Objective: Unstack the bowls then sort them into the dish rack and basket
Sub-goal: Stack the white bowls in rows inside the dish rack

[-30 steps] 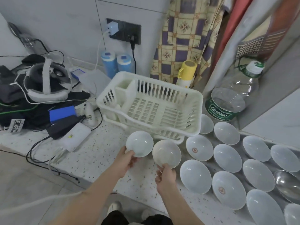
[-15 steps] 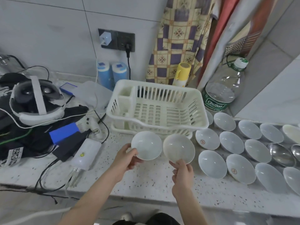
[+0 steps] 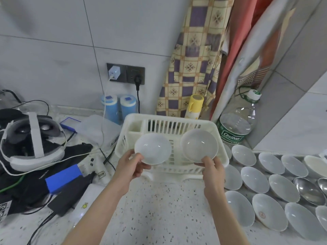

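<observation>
lifted off the speckled worktop (image 3: 159, 214) since a second ago and now held over the near edge of the white dish rack (image 3: 219, 154): left hand (image 3: 131, 167) pinching one white bowl (image 3: 153, 148), right hand (image 3: 211, 171) pinching another (image 3: 199, 145). ready for lowering in; many bowls waiting at right.

Grey tiled wall (image 3: 53, 50), dark socket panel (image 3: 126, 73), speckled countertop (image 3: 159, 209), checked cloth (image 3: 192, 64) hanging
</observation>
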`<state>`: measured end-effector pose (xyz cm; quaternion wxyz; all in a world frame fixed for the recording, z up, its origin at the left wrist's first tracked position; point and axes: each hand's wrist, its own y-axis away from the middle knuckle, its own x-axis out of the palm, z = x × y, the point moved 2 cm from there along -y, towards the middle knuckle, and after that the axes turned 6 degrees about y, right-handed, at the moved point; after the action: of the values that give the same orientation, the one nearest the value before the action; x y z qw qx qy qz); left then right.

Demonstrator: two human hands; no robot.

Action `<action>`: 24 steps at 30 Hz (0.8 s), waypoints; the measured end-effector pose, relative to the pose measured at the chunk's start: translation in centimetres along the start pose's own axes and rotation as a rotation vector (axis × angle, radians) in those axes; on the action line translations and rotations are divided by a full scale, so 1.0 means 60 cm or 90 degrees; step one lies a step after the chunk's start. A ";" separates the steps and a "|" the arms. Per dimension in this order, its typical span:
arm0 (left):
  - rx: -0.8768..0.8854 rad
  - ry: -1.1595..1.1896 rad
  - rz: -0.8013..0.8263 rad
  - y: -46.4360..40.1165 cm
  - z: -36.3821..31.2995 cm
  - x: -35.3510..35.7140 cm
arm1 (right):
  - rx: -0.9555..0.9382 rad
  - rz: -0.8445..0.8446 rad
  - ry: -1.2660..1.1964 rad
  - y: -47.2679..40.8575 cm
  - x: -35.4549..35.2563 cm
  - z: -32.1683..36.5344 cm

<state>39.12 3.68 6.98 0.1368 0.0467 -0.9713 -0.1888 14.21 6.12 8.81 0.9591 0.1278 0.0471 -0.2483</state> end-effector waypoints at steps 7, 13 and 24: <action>0.084 0.001 -0.120 -0.101 -0.041 0.000 | 0.000 0.082 0.115 -0.123 0.055 0.019; 0.117 0.022 -0.172 -0.177 -0.060 0.008 | 0.055 0.186 0.174 -0.207 0.126 0.001; 0.107 0.076 -0.153 -0.262 -0.069 0.020 | 0.158 0.351 0.250 -0.279 0.253 -0.039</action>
<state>39.74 -12.51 5.00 0.1664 0.1851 -0.9612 -0.1186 19.20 -14.42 0.51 0.9398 0.2967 0.1633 0.0451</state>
